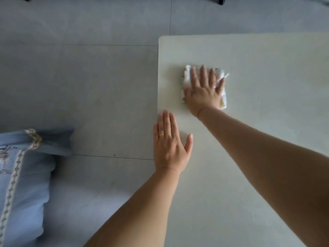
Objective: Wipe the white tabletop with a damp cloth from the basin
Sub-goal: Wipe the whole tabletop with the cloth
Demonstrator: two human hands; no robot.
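Note:
The white tabletop fills the right side of the head view, its left edge running down the middle. A folded white cloth with a faint pattern lies flat near the table's far left corner. My right hand presses on it, palm down, fingers spread, covering most of the cloth. My left hand rests flat on the table's left edge, fingers together, a gold ring on one finger, holding nothing. No basin is in view.
Grey tiled floor lies left of and beyond the table. A light blue cushion with embroidered trim sits at the lower left. Dark furniture legs show at the top edge.

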